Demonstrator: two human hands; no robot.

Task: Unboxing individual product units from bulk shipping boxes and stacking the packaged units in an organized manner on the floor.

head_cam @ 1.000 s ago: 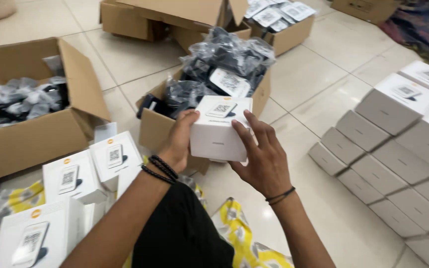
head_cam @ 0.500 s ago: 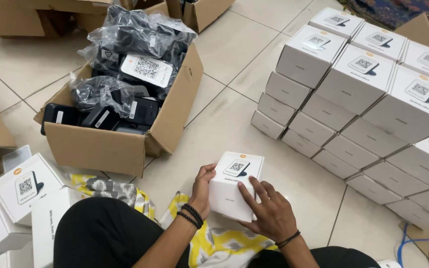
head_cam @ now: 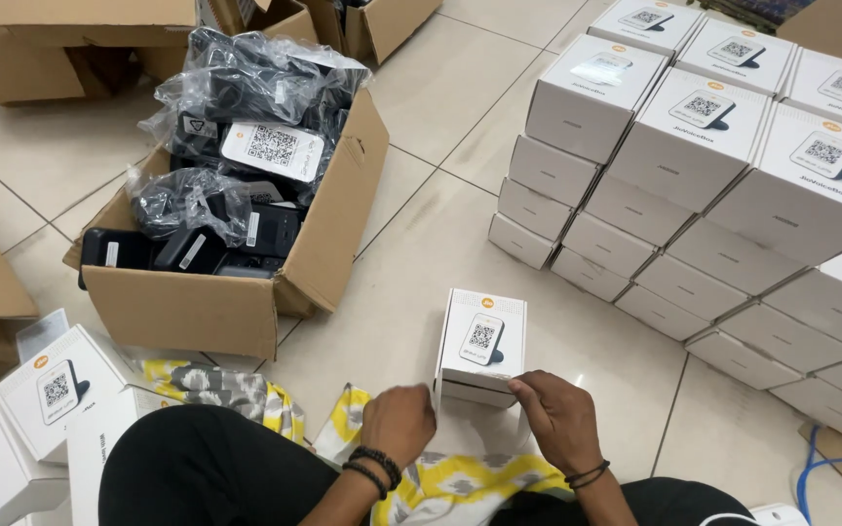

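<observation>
A small white carton [head_cam: 481, 346] with a printed picture of a dark device on top stands on the tiled floor in front of my knees. My right hand [head_cam: 559, 419] pinches its near right lower edge. My left hand [head_cam: 400, 424] is curled at its near left corner, touching the side. Black bead bracelets sit on both wrists.
An open cardboard box [head_cam: 246, 302] holds several black devices in plastic bags at the left. A tall stack of matching white cartons [head_cam: 733, 175] rises at the right. More white cartons [head_cam: 51, 390] lie at my left. A yellow patterned cloth [head_cam: 460, 482] covers my lap.
The white carton has gone from being held up in both hands down to the floor. My view has swung right, toward the stack of cartons.
</observation>
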